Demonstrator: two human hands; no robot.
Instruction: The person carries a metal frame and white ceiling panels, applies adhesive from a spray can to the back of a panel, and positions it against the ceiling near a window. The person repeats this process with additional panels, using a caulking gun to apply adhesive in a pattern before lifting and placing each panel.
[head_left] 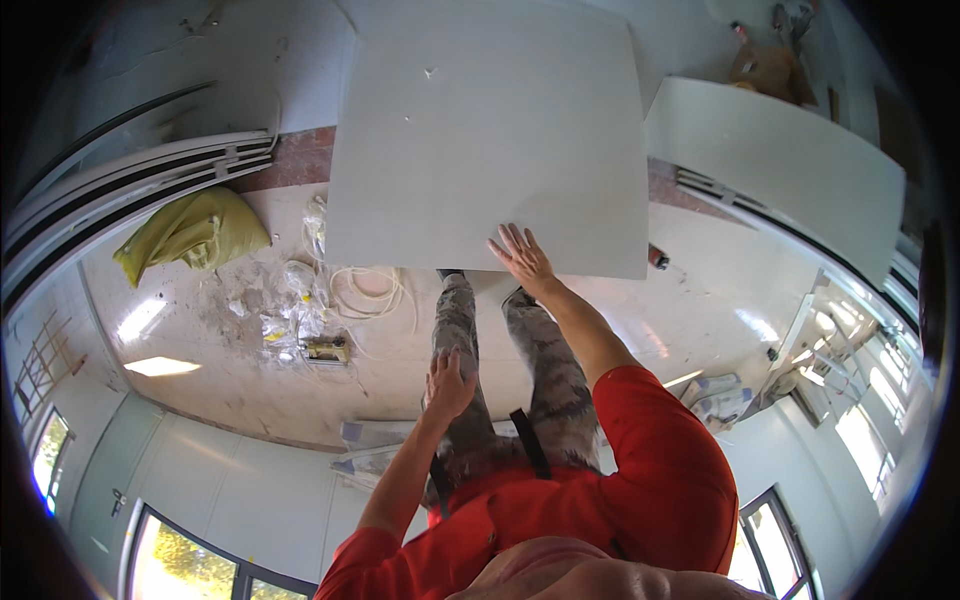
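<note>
A large pale grey-white panel [480, 150] lies in front of me, its near edge just ahead of my feet. My right hand [523, 260] rests on the panel close to that edge, fingers spread and nothing held. Two small whitish marks show on the panel's far left part. My left hand [450, 385] is over my camouflage trousers [458, 320], apart from the panel. Its fingers are loosely stretched, and I see nothing in them.
Left on the dusty floor are a yellow-green sack [200, 230], a coiled white cable [370, 290], crumpled plastic [300, 325] and a small boxy metal-looking item [326, 349]. A dark cylindrical object [657, 257] lies right of the panel. Another white panel [780, 165] is farther right.
</note>
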